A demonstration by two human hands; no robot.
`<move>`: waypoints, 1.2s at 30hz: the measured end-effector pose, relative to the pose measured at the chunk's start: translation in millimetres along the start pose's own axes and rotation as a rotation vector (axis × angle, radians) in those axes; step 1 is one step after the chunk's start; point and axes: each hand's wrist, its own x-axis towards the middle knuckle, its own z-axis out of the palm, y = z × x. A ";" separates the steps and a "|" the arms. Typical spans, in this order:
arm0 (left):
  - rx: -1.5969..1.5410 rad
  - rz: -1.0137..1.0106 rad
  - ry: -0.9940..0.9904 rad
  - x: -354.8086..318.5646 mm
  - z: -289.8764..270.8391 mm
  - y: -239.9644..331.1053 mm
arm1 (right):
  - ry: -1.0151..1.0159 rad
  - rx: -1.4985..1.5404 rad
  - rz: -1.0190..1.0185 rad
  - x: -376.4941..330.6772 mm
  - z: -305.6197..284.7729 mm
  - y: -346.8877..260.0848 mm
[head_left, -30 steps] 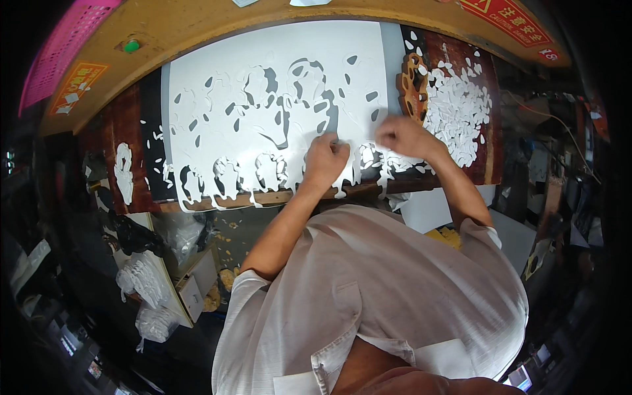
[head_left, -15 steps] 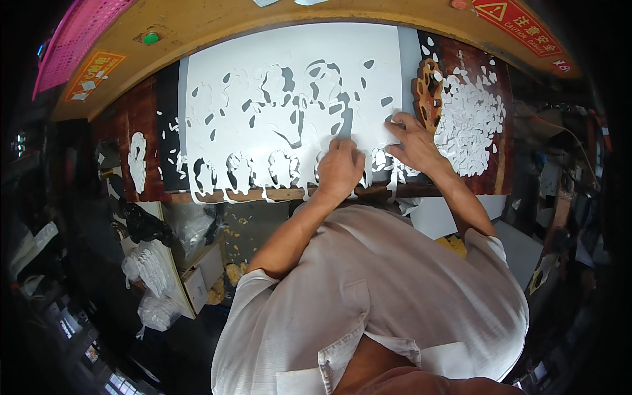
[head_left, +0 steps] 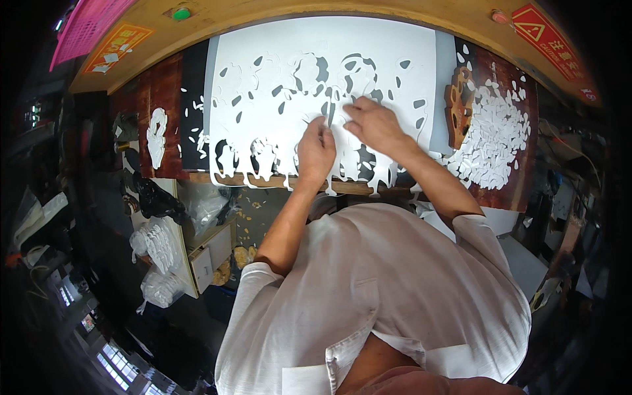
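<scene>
A white sheet [head_left: 263,39] with rows of cut-out shapes and dark holes lies on the worktable. My left hand [head_left: 317,150] rests over the sheet's lower middle, fingers curled together; what they hold, if anything, is hidden. Just right of it, my right hand [head_left: 376,126] reaches in over the cuts, its thumb and forefinger apart at the sheet's surface. I see nothing between them. Along the near edge, narrow strips of the sheet hang over a wooden edge [head_left: 268,182]. A brown cutting die [head_left: 453,112] with holes stands right of the sheet.
A heap of small white offcuts [head_left: 494,135] covers the right end of the table. At the left end lies a stack of white cut shapes [head_left: 157,138]. A yellow machine beam [head_left: 263,9] with a green button [head_left: 181,13] spans the far side. Bagged white pieces [head_left: 158,247] sit lower left.
My right hand has moved left, away from the sheet's right side, and is now close to my left hand. The left hand has shifted slightly left. My view has turned slightly.
</scene>
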 end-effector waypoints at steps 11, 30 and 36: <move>0.163 0.386 -0.071 69.5 -16.6 14.8 | -0.041 0.117 -0.074 -4.3 21.3 -15.2; 0.039 0.714 -0.165 102.9 -32.2 -28.8 | -0.506 0.404 0.478 -63.1 -6.8 -93.1; 0.408 0.781 -0.071 103.0 -56.7 -31.2 | 0.208 0.050 0.307 38.7 18.5 -60.6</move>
